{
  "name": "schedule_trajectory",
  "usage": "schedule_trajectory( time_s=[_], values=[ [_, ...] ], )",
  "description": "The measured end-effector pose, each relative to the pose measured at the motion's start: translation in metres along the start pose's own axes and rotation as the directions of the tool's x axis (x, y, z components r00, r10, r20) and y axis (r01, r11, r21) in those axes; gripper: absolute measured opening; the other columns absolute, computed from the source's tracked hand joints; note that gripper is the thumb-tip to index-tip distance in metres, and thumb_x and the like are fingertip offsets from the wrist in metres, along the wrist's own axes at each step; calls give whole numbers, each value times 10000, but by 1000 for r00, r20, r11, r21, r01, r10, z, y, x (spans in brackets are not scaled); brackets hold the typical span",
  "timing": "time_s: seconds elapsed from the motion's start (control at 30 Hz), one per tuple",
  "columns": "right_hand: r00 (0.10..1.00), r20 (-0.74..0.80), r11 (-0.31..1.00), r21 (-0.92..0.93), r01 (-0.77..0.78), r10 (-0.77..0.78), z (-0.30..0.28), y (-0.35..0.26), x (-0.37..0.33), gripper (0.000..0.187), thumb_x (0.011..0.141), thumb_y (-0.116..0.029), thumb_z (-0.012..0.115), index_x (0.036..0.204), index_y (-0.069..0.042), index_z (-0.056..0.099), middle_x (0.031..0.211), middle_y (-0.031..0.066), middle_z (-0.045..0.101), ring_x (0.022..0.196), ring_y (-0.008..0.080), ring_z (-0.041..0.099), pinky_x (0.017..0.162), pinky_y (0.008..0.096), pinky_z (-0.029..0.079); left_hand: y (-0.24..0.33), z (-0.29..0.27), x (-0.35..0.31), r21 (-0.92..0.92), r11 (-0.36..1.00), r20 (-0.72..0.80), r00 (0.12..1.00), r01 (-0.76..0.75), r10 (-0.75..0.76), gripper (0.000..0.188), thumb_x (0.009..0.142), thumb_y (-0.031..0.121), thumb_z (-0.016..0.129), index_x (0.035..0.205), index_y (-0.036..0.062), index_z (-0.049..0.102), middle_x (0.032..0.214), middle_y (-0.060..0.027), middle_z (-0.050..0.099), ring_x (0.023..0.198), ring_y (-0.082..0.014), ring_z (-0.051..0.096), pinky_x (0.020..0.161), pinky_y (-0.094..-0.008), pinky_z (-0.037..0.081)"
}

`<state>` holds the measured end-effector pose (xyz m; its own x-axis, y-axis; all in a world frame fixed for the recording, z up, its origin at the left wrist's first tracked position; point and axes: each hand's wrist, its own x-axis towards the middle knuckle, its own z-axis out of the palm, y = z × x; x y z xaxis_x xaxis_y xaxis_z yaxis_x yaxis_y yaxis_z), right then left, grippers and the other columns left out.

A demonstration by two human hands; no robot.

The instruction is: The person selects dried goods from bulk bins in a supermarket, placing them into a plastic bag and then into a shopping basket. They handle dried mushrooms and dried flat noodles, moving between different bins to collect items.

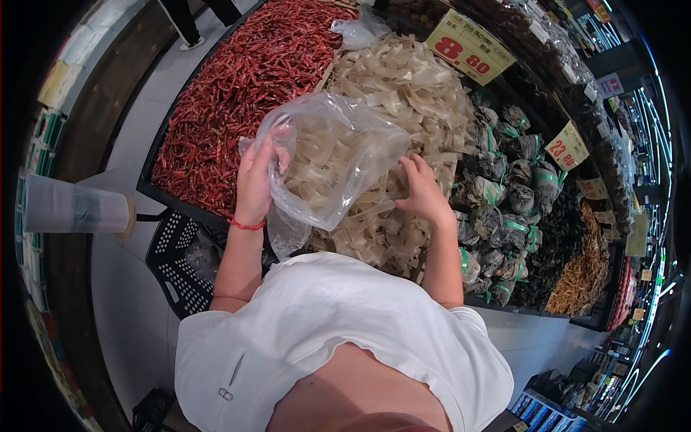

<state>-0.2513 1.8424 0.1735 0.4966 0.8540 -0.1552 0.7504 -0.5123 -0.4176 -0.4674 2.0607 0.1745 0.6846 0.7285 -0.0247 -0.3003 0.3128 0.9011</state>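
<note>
My left hand (255,180), with a red cord at the wrist, is closed on a clear plastic bag (289,219). The bag spreads wide over a heap of flat, translucent dried noodle sheets (403,79), which show through its film. Close to the bag's right edge is my right hand (426,193), its thumb and fingers curved apart above the heap. Nothing shows between those fingers.
Dried red chilies (237,86) lie in a heap on the left. Dark dried bundles with green ties (504,191) are stacked on the right. A price sign (471,47) stands behind the noodles. Below left are a black perforated basket (183,259) and a bag roll (79,205).
</note>
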Motion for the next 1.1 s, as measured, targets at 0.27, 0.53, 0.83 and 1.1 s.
schedule_trajectory(
  time_s=[0.27,0.53,0.83,1.1],
  values=[
    [998,-68,997,80,18,-12,0,4,-1,608,621,-34,693,1193,-68,491,1240,160,445,1140,373,448,954,394,414,-1,-7,0,-31,999,52,999,12,-11,360,1003,275,370,1185,9,530,671,7,482,583,-37,395,536,-189,313],
    [993,41,990,80,-115,112,-5,8,7,539,648,-62,703,1154,-79,520,1189,147,499,1112,364,474,919,398,432,-1,-6,-1,-21,1000,43,999,4,-3,359,1002,277,371,1183,14,534,672,7,482,581,-37,395,534,-188,310],
    [997,-44,996,50,73,-70,2,6,9,632,643,-152,781,1217,-81,526,1161,145,516,1062,339,507,900,390,436,-1,-3,-2,-12,1000,19,1000,0,0,362,1000,278,375,1178,7,535,661,16,465,578,-35,386,528,-185,300],
    [1000,28,989,151,-2,-3,-2,14,13,684,591,-148,814,1213,-109,532,1162,144,504,1079,338,490,924,393,421,1,0,-1,-4,1000,-15,1000,4,-4,365,997,284,381,1169,4,539,631,31,431,557,-28,359,512,-179,275]
  ],
)
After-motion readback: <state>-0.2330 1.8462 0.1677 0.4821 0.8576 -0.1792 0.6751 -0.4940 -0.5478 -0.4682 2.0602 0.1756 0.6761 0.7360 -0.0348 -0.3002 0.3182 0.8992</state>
